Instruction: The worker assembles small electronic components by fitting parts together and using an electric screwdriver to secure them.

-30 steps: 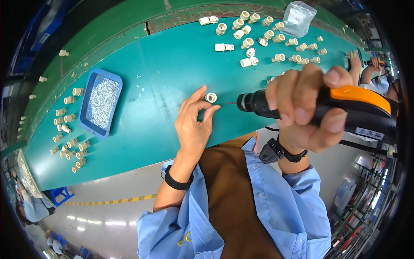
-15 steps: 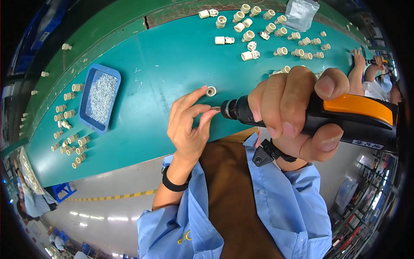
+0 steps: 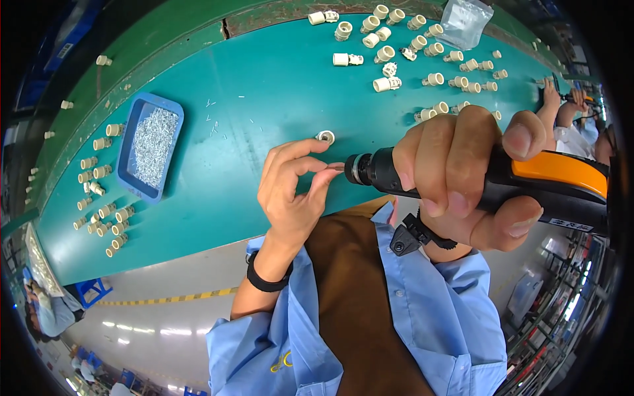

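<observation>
Two hands busy: my right hand (image 3: 462, 178) grips the orange-and-black electric screwdriver (image 3: 489, 181), my left hand (image 3: 290, 188) pinches a small screw (image 3: 335, 167) at its tip, above the green table (image 3: 264, 99).

A tray (image 3: 129, 146) of small metal pieces (image 3: 154, 142) sat on the table (image 3: 264, 86), left of a lone fitting (image 3: 325, 136). More fittings (image 3: 422, 46) lay behind to the right; others (image 3: 102, 185), perhaps identical, lay left of the tray.

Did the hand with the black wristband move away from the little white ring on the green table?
Yes. The left hand pulled back from the white ring toward the screwdriver tip; earlier its fingers touched the ring.
</observation>
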A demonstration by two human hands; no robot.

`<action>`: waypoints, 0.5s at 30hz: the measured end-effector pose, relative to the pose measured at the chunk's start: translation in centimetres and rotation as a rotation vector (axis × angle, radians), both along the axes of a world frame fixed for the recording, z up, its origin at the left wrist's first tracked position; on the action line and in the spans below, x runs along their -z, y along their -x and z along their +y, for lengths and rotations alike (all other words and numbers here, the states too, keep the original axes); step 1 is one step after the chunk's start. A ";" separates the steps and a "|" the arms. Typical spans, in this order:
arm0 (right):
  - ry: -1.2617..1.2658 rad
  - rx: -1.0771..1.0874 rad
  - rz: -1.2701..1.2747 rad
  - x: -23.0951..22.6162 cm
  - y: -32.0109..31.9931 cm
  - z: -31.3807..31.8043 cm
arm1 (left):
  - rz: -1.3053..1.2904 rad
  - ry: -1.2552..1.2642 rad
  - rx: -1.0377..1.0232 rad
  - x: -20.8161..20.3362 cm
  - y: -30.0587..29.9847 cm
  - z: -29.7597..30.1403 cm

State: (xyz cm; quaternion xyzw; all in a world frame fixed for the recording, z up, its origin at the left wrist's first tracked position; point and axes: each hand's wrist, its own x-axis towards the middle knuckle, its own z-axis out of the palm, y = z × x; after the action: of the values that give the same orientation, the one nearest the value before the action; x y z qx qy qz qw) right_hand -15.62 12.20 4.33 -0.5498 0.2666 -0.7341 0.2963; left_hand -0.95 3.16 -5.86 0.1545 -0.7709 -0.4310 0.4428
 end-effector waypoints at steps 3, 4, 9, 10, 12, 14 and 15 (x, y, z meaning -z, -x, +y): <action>0.035 -0.033 0.031 0.2 0.3 -0.3 | 0.010 -0.031 -0.008 -0.2 0.4 0.1; 0.038 -0.018 0.043 0.2 0.3 -0.4 | 0.015 -0.046 -0.011 -0.3 0.6 0.1; 0.058 0.045 0.077 0.4 1.0 -0.6 | -0.207 -0.144 -0.115 -0.7 1.8 -0.1; 0.054 0.046 0.078 0.4 0.7 -0.7 | -0.230 -0.103 -0.081 0.4 1.7 -0.2; -0.078 0.200 0.038 0.3 -0.6 -0.6 | -0.275 -0.021 -0.008 1.8 1.7 -0.5; -0.151 0.281 0.019 0.6 -1.3 -0.6 | -0.269 -0.054 -0.002 2.2 1.6 -0.5; -0.162 0.296 0.023 0.8 -1.4 -0.6 | -0.263 -0.081 0.002 2.1 1.6 -0.5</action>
State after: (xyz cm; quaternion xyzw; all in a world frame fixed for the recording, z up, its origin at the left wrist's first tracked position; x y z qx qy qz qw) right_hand -14.24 11.56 3.53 -0.4873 0.4064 -0.7393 0.2253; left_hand -2.56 2.67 -7.95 0.2266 -0.8046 -0.4382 0.3306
